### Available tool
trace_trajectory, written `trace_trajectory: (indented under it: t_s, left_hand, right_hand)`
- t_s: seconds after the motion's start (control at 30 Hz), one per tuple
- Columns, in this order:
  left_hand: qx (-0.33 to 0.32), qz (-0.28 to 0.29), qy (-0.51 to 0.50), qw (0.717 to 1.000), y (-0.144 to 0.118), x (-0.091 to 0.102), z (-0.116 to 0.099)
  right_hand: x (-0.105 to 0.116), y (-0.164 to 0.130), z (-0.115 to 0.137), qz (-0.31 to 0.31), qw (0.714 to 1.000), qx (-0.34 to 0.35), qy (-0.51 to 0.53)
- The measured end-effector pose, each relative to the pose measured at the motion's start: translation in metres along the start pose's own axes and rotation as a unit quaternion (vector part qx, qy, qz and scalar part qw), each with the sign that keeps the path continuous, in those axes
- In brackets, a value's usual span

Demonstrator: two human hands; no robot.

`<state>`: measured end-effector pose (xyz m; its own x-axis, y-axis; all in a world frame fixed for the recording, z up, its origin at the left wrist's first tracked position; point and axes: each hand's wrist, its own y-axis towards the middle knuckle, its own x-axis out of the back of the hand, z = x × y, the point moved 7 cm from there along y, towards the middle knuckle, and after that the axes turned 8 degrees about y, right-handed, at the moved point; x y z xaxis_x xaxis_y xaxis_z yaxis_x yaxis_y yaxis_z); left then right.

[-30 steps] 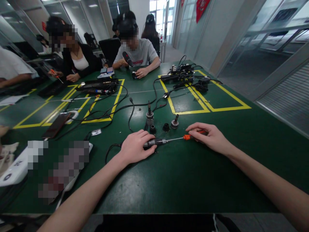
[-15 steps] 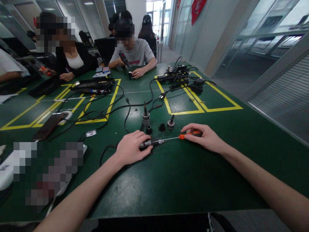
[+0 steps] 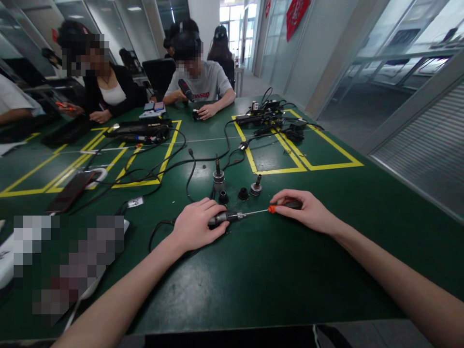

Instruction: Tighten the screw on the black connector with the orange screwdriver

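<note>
My left hand [image 3: 197, 224] grips a dark metal connector plug [image 3: 222, 218] with a black cable, pressing it against the green table [image 3: 253, 270]. My right hand [image 3: 306, 210] holds a screwdriver [image 3: 270, 209] with an orange and black handle. Its thin shaft runs left, and the tip meets the end of the plug. Just beyond the plug stand small parts: a tall metal piece [image 3: 218, 179], a black ring [image 3: 223, 196], a black cap [image 3: 242, 194] and a short metal piece [image 3: 256, 186].
Black cables [image 3: 170, 159] snake across the table's middle. A phone [image 3: 70, 191] lies at the left. Power strips and adapters [image 3: 270, 121] sit in a yellow-taped square at the back. Two people sit at the far side, and another person's arm shows at the far left.
My hands, the plug and the screwdriver stay together on the table. The orange handle looks turned slightly in my right fingers. The camera has shifted a little.
</note>
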<state>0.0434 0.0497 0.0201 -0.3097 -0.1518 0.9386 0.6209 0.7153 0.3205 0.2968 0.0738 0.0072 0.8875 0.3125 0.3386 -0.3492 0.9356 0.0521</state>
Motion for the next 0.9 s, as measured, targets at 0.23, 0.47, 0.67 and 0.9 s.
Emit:
trace_trajectory:
  t_s: [0.23,0.47,0.67,0.9]
  left_hand:
    - [0.000,0.001,0.001,1.000,-0.001,0.001,-0.001]
    - [-0.004,-0.002,-0.002,1.000,-0.001,0.002,-0.001]
    - [-0.005,-0.001,0.000,1.000,-0.001,0.002,-0.001]
    - [-0.003,0.006,0.002,1.000,-0.001,0.002,-0.001]
  right_hand:
    - [-0.007,-0.004,-0.001,0.034,0.999,-0.017,-0.035]
    - [-0.002,-0.004,-0.006,0.012,1.000,-0.012,-0.008]
    - [-0.006,-0.004,-0.003,0.042,0.999,-0.021,0.005]
    - [-0.001,-0.004,0.008,0.002,0.999,0.020,-0.025]
